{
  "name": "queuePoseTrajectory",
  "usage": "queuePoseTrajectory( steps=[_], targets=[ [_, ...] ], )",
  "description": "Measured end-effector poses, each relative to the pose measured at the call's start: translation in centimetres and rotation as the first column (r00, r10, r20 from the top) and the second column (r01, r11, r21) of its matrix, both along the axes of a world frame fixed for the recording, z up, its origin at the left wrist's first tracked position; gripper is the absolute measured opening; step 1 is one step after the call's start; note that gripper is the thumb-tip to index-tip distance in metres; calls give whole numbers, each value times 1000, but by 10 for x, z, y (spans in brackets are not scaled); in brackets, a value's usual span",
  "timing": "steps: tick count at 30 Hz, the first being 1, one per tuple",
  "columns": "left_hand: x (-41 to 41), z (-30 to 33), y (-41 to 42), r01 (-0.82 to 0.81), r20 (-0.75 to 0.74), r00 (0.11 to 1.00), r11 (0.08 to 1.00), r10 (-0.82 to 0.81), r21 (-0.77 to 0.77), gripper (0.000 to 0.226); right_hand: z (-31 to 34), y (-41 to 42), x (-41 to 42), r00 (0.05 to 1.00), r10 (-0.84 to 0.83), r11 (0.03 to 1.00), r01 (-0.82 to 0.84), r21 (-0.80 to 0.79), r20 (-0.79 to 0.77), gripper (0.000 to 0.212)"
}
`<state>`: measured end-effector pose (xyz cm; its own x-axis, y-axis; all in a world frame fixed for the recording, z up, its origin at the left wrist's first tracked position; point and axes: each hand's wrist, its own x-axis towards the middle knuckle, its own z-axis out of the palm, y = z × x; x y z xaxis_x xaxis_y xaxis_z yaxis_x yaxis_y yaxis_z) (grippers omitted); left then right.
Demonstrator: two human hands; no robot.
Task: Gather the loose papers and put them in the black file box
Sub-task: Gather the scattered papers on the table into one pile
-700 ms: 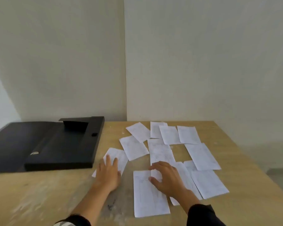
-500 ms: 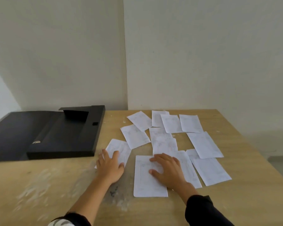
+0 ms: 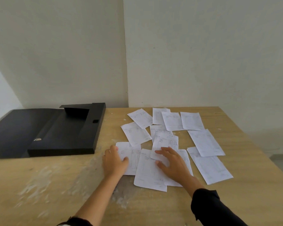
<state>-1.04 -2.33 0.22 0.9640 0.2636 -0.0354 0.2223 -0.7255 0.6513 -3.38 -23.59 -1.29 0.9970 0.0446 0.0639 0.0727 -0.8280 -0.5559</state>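
Several loose white printed papers (image 3: 206, 142) lie scattered over the right half of the wooden table (image 3: 39, 185). The black file box (image 3: 67, 132) lies open at the left, its lid (image 3: 15, 128) folded out flat. My left hand (image 3: 114, 162) presses flat on the leftmost sheet (image 3: 132, 159), a little right of the box's near corner. My right hand (image 3: 171, 162) lies spread on a small sheet (image 3: 165, 142) that overlaps the big near sheet (image 3: 147, 175). Neither hand has a sheet lifted.
White walls rise just behind the table's far edge. Pale scuffed patches mark the tabletop at the near left. The table's right edge runs close to the outermost papers (image 3: 211, 168), with floor beyond it.
My left hand has slid its sheet rightward until it touches the near sheet. My right hand has dragged a small sheet toward me over that near sheet. The view has tilted up slightly.
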Motion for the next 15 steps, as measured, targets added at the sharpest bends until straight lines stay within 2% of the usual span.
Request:
queuePoseTrajectory(
  steps=[3,8,11,15],
  targets=[
    [1,-2,0,7,-55,998,1000,-7,-7,62,-6,-2,-4,994,58,996,-64,-68,-89,52],
    [4,2,8,-30,-101,995,995,21,-90,67,-9,-3,0,995,45,997,-50,-61,-84,53],
    [2,2,5,-34,-97,995,992,23,-122,77,-8,3,2,995,52,997,-57,-55,-86,54],
    [-1,0,-1,-6,-71,997,994,-1,-106,67,-8,9,4,994,83,995,-87,-46,-78,55]
  ],
)
